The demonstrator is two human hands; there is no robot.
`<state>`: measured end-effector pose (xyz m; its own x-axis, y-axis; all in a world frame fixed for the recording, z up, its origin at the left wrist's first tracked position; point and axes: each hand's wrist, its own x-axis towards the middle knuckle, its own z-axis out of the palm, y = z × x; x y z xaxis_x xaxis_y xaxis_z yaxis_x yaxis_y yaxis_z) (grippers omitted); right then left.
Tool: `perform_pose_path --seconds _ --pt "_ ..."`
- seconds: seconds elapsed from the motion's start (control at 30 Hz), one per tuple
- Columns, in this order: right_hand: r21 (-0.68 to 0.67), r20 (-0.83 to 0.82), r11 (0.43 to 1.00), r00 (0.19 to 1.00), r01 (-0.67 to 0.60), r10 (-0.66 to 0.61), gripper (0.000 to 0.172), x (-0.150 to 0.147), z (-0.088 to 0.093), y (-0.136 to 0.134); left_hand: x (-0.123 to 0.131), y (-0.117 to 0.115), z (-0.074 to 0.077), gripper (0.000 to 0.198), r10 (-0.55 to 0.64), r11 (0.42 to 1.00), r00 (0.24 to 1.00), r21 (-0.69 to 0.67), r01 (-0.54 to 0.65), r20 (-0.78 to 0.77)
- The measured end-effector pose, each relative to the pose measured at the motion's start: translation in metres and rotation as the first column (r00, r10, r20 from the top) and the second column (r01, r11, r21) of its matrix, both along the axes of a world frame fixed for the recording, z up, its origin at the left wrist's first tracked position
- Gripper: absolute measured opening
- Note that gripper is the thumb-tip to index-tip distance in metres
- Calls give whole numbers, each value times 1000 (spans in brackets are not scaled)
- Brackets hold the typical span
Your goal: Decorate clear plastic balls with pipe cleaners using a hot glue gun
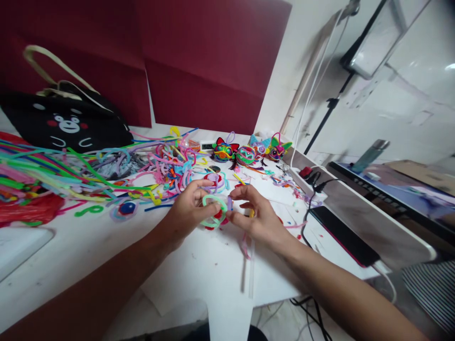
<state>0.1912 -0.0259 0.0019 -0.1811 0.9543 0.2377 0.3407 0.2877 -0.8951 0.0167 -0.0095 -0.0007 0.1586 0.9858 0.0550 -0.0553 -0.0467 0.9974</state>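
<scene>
My left hand (190, 206) and my right hand (254, 215) meet over the middle of the white table (88, 246). Between them is a small ball wrapped in light green pipe cleaner (213, 210) with red showing underneath. The left fingers curl round its left side. My right fingers pinch the pipe cleaner at its right side, and a pale strand hangs below that hand. The ball is held just above the tabletop.
A heap of coloured pipe cleaners (71, 175) covers the left and back of the table. Three finished decorated balls (249, 152) stand at the back. A black bear-face bag (67, 123) lies back left, a phone (343, 234) on its cable at the right edge.
</scene>
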Motion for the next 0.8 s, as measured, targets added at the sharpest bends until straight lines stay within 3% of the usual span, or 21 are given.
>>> perform_pose_path --seconds 0.23,0.8 --pt "6 -104 1000 994 22 -21 29 -2 -6 7 2 0 0 60 4 1000 1000 29 -3 -26" --pt "-47 -158 995 983 85 -91 35 -9 -11 8 3 -3 1 61 11 999 998 37 -9 -68"
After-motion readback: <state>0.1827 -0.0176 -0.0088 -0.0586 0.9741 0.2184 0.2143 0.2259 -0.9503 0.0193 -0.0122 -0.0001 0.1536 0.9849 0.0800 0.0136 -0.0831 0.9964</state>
